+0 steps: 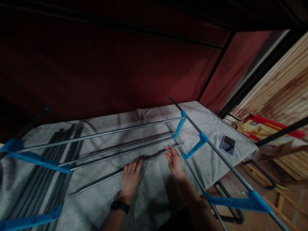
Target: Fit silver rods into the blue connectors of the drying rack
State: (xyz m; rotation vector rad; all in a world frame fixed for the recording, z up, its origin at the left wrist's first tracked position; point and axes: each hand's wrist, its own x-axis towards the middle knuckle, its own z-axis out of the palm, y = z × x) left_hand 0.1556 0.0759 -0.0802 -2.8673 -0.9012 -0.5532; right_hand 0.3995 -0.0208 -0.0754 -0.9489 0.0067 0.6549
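Note:
A long grey metal rod (101,179) lies slanted across a grey blanket-covered surface (149,192). My left hand (130,179), with a dark watch on the wrist, rests on the rod's middle, fingers curled over it. My right hand (173,158) pinches the same rod near its right end. That end points toward a blue plastic connector (196,146) on a long grey pole (216,154) running diagonally to the lower right. Two more rods (115,153) lie just behind, and a higher rod (101,134) spans between blue connectors.
Several dark rods (45,179) are stacked on the left, with blue plastic brackets (36,158) over them. A phone (227,145) lies near the right edge of the blanket. Dark red fabric (108,64) hangs behind. Wood planks and a red package (267,126) sit at right.

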